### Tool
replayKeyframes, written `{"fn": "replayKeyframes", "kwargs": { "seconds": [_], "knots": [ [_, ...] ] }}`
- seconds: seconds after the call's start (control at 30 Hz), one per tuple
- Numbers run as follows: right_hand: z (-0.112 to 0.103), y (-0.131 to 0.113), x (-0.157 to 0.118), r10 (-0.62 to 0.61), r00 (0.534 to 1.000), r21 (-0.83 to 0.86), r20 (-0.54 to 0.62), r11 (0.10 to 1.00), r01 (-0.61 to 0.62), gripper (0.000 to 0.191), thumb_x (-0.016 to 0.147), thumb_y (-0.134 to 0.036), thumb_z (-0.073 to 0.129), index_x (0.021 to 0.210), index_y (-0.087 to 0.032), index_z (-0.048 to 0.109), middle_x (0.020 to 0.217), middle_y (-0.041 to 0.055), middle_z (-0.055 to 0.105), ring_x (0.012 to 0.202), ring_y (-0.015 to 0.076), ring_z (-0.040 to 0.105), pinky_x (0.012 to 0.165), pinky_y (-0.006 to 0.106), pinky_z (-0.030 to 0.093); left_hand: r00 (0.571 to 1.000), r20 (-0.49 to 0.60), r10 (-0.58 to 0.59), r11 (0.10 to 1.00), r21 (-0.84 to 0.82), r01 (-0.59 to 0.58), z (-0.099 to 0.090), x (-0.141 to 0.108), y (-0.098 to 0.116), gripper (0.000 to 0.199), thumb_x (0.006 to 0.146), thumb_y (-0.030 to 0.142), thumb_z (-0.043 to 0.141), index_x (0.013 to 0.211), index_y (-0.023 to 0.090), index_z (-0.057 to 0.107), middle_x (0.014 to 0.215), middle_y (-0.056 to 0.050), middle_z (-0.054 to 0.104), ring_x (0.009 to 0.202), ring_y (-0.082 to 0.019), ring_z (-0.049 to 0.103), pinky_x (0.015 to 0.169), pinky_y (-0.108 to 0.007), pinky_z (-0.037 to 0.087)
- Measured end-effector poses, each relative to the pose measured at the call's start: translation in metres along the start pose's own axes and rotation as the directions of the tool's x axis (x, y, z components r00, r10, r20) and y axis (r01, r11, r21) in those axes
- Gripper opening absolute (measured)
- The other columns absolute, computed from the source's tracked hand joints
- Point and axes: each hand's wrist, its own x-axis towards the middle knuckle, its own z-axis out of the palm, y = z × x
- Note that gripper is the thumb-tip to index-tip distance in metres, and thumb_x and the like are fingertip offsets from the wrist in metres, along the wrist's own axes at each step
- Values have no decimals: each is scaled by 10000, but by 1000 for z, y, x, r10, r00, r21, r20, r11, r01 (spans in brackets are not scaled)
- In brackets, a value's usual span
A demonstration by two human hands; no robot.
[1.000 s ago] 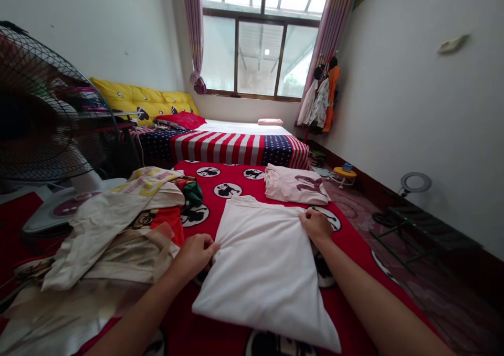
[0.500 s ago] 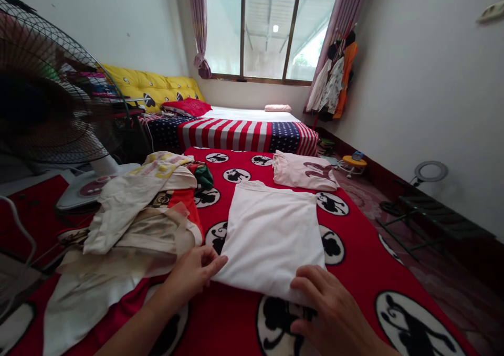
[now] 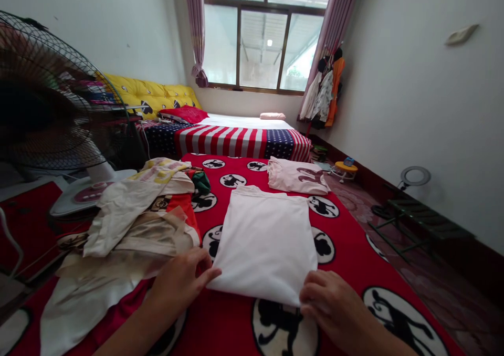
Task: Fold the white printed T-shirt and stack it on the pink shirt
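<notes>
A white T-shirt (image 3: 268, 240), folded into a rough rectangle, lies flat on the red blanket (image 3: 228, 314) in front of me. At its near left corner is my left hand (image 3: 183, 277), fingers curled and thumb against the cloth, closed on the corner. My right hand (image 3: 334, 301) pinches the near right corner between thumb and fingers. Beyond the white T-shirt, to the right, rests a folded pink shirt (image 3: 293, 176) with a dark print. A loose heap of clothes (image 3: 129, 209), in white, beige, red and green, spreads out beside my left forearm.
An electric fan (image 3: 59, 98) stands at the left, close to the heap. A bed with a striped and starred cover (image 3: 232, 139) is under the window. On the right floor are a dark green folding stool (image 3: 429, 217), a ring light (image 3: 416, 176) and a small yellow stool (image 3: 345, 168).
My right fingers have closed in on the near right corner, and the shirt's near edge looks straighter. The whole view has tilted up slightly and turned right.
</notes>
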Motion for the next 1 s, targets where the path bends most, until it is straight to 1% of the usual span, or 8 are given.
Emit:
{"fn": "replayKeyframes", "kwargs": {
  "seconds": [0.07,0.17,0.23,0.3,0.4,0.53,0.8,1.0],
  "knots": [
    [-6,-3,11,38,999,126,-34,991,-34,124,887,-295,548,823,-269,651,888,36,648,842,191,618,747,310,476,992,-67,110,994,-6,-111,-5,7,15,219,807,430,575,773,234,667,841,-31,691,782,-209,625,708,-284,433],
    [-7,-8,47,59,968,157,-245,987,-20,225,901,-247,464,1066,-266,616,1131,75,628,1060,216,591,915,368,473,943,-66,326,941,-76,-330,3,32,49,310,918,353,421,1062,245,673,1151,-54,662,1040,-196,612,916,-272,434],
    [1,-6,79,29,947,60,-320,998,-11,401,875,-174,421,1259,-225,527,1322,97,538,1242,220,483,1049,410,390,898,10,440,896,-67,-438,20,61,71,408,952,314,345,1292,230,555,1377,-67,529,1252,-191,491,1059,-307,349],
    [12,6,110,34,955,-66,-295,996,-56,517,866,-155,399,1383,-164,423,1455,111,415,1368,221,335,1127,445,276,869,100,484,873,15,-488,42,94,84,486,968,352,314,1433,227,387,1520,-72,342,1404,-224,284,1143,-443,212],
    [28,39,140,173,963,-206,-209,954,-216,572,913,-333,425,1448,-145,345,1546,119,248,1437,274,165,1141,531,158,902,139,408,888,171,-428,70,138,83,589,929,524,375,1465,288,318,1568,-69,210,1444,-321,120,1116,-614,81],
    [42,80,144,329,931,-257,-159,896,-361,753,899,-597,380,1476,-121,290,1558,152,179,1446,292,108,1142,516,135,935,45,352,902,249,-351,90,161,64,685,851,692,369,1446,352,343,1570,-58,203,1437,-375,94,1098,-642,51],
    [26,73,151,387,919,-294,-74,872,-391,719,914,-590,347,1464,-128,323,1538,149,247,1430,296,185,1126,523,165,917,130,377,876,272,-398,81,166,65,699,835,719,353,1422,341,399,1550,-99,260,1416,-405,169,1081,-646,112],
    [25,101,168,458,880,-289,-128,832,-475,664,937,-591,257,1482,-212,280,1563,90,201,1444,259,132,1132,540,123,929,23,370,877,320,-358,82,186,62,659,861,703,318,1426,370,374,1569,-64,213,1442,-341,115,1094,-643,44]
  ]
}}
